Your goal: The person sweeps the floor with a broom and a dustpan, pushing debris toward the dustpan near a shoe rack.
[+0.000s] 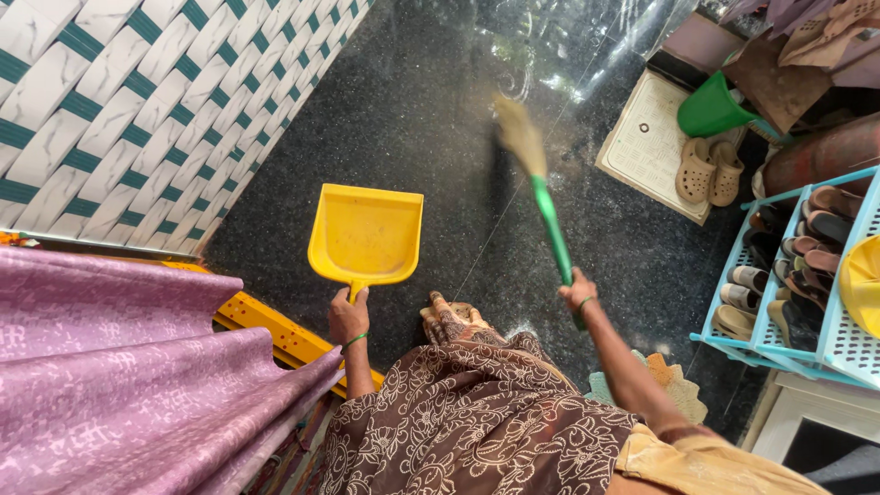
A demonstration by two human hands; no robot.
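Green-handled broom slanting bristles up-left, dustpan alongside

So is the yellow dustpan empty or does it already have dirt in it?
Empty, as far as shows: the yellow dustpan, held by the left hand, has a bare yellow inside with no visible debris.

I see a yellow dustpan and a broom with a green handle and tan bristles over the black speckled floor. The wall tiles are white marble with green bars; the cloth is purple and patterned, the shoe rack light blue.
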